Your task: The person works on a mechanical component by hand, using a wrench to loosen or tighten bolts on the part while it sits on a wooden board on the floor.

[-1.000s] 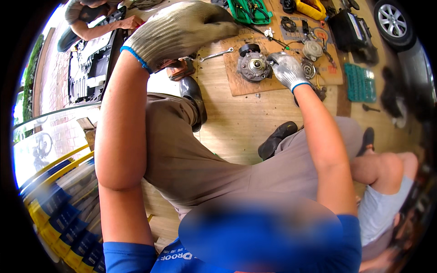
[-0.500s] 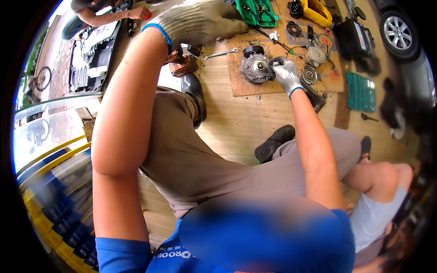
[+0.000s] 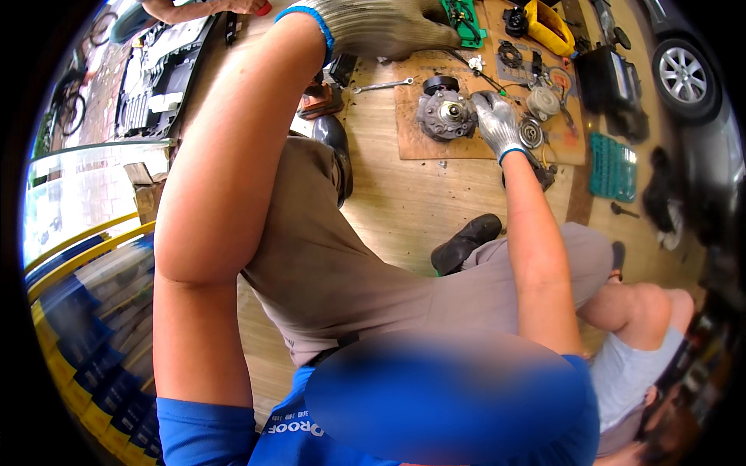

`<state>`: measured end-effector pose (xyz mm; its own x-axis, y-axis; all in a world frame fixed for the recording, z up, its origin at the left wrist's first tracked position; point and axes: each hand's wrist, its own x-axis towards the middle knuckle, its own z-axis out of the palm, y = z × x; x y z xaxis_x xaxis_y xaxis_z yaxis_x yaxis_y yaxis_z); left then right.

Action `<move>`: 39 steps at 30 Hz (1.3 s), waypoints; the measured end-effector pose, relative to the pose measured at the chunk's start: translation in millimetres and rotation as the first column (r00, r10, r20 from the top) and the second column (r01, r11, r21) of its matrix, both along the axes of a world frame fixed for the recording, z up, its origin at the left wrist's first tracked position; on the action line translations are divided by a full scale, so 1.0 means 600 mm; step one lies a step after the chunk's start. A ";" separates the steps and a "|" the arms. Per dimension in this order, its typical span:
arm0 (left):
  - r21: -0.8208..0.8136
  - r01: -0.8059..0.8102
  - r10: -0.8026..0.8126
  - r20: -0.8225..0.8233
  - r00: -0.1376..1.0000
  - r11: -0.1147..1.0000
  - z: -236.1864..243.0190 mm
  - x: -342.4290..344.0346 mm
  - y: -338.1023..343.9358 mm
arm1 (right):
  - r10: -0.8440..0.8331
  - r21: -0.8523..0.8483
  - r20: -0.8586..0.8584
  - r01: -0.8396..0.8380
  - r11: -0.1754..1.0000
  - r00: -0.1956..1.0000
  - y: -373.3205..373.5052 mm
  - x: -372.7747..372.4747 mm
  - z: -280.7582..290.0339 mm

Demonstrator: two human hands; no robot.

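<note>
The left arm [image 3: 206,210] is running forward along the left side, bending at the elbow [image 3: 194,268] and slanting inward. The left hand [image 3: 381,29], gloved in pale knit, is pointing its fingers toward the right — the upper edge of the view is cutting part of it off. The right arm [image 3: 540,241] is lying straighter, its forearm leaning slightly inward toward the wrist [image 3: 510,154]. The right hand [image 3: 497,124], also gloved, is angling forward and to the left, its fingers bending and sitting close together — how tightly either hand is gripping isn't showing clearly.
</note>
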<state>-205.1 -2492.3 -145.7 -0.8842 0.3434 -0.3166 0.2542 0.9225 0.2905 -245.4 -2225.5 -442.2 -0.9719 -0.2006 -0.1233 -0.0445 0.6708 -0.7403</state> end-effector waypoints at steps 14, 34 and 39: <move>-0.067 -0.057 0.052 -0.078 0.996 0.996 0.010 0.017 -0.024 | -0.064 -0.359 0.388 0.215 0.908 0.919 0.006 -0.009 0.006; 0.103 -0.069 0.067 0.023 0.998 0.992 0.010 0.012 -0.029 | 0.103 0.155 -0.165 -0.077 0.985 0.981 -0.013 0.032 0.032; 0.159 -0.073 0.065 0.057 0.996 0.985 0.013 0.011 -0.025 | -0.062 -0.306 0.007 0.061 0.950 0.998 0.001 0.029 0.000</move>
